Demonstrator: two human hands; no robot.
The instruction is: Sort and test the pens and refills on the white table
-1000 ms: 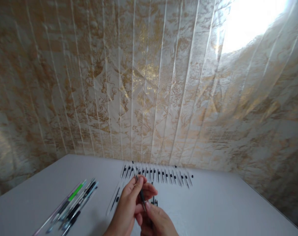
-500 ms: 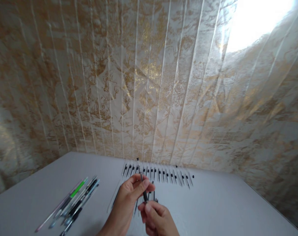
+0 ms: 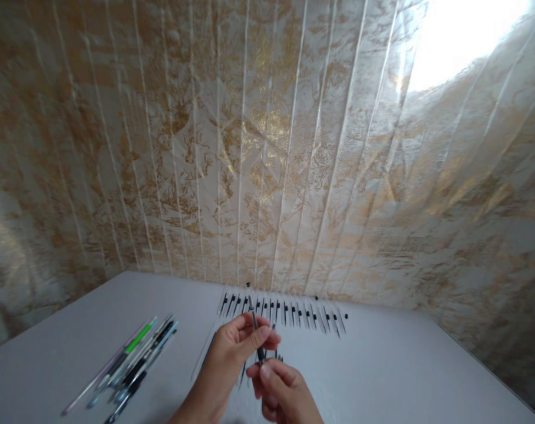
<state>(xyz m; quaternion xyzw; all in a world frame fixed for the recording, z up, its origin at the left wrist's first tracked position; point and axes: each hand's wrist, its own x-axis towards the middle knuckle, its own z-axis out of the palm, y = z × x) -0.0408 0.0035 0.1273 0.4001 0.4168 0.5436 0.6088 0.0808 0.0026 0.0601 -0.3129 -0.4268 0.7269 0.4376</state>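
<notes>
Between my two hands is a clear-barrelled pen (image 3: 253, 312) with a black end cap and a dark grip, tilted with its cap end up and away from me. My left hand (image 3: 241, 347) closes thumb and fingers around the middle of the barrel. At the lower end, my right hand (image 3: 285, 386) pinches the tip; the fingers hide the very point. Under and behind my hands lie more pen parts (image 3: 243, 372), partly covered. Beyond them a row of dark, thin pen parts with small black pieces (image 3: 286, 313) runs across the table.
A bundle of assorted pens (image 3: 135, 365), one with a bright green section, lies on the white table (image 3: 382, 365) to the left. A small black piece (image 3: 346, 316) sits at the row's right end. A shiny gold-patterned sheet (image 3: 267, 147) rises behind the table.
Almost nothing differs. My right hand has shifted very slightly, still at the pen's lower end, and my left hand keeps its hold on the barrel.
</notes>
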